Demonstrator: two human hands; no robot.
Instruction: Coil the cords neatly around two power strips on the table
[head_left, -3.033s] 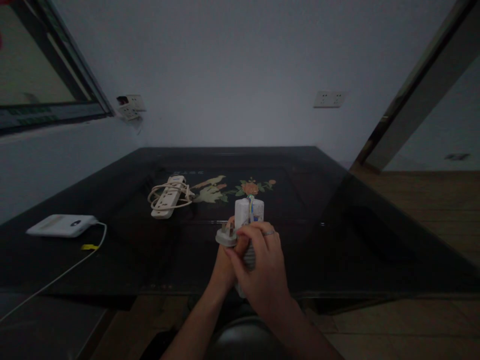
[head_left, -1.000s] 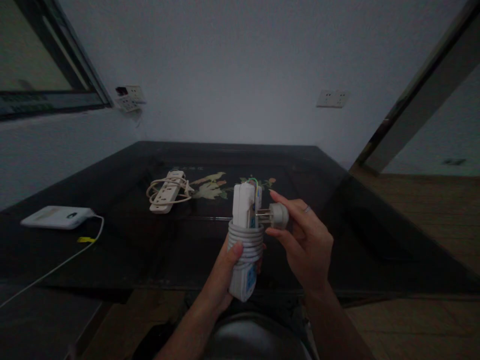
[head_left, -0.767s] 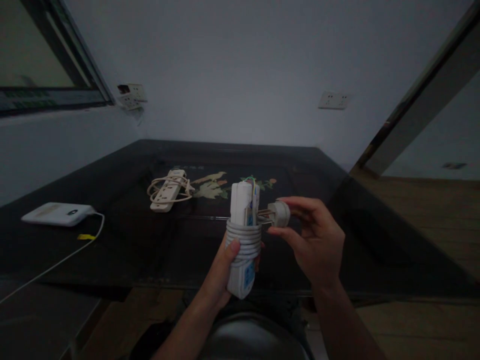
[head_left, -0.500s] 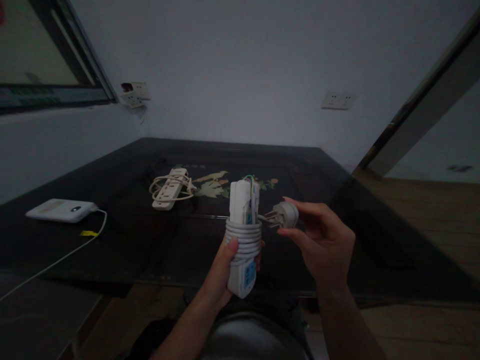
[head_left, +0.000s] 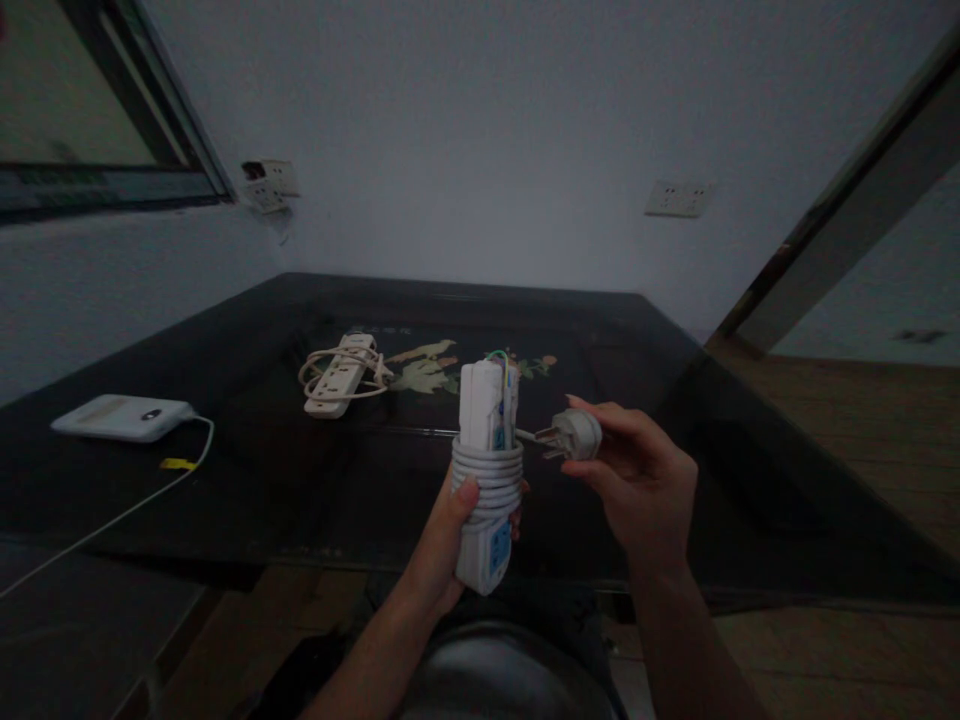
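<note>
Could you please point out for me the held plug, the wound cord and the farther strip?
Held plug (head_left: 580,435): head view, on its rounded body.
Wound cord (head_left: 487,476): head view, on the middle of its turns.
Farther strip (head_left: 342,377): head view, on the middle of its socket face.

A dark table (head_left: 360,500) bears a beige power strip (head_left: 336,383), white device (head_left: 120,418), cable (head_left: 212,434) and yellow tag (head_left: 175,464)

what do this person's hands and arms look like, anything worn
The left hand and right hand are gloveless. The left forearm and right forearm show no sleeve, watch or bracelet. Some fingers are hidden, so rings cannot be ruled out.
</note>
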